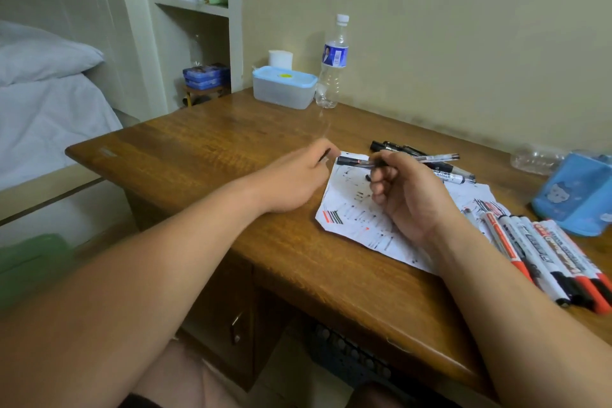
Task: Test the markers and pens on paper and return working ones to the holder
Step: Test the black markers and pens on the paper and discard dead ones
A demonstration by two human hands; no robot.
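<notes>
My right hand (407, 195) grips a clear-barrelled black pen (433, 158) held level over the scribbled white paper (351, 212). Beside the paper's far left corner, my left hand (298, 179) pinches a small dark piece that looks like a pen cap (325, 155). A few black markers (390, 146) lie beyond the paper. Several red and black whiteboard markers (543, 255) lie in a row at the right, partly on the paper. The blue fabric pen holder (576, 192) lies at the far right of the desk.
A wooden desk (205, 149) stands against the wall. At its back are a blue-lidded plastic box (283, 86), a water bottle (332, 63) and a crushed clear bottle (536, 159). A bed is on the left; a drawer sits under the desk.
</notes>
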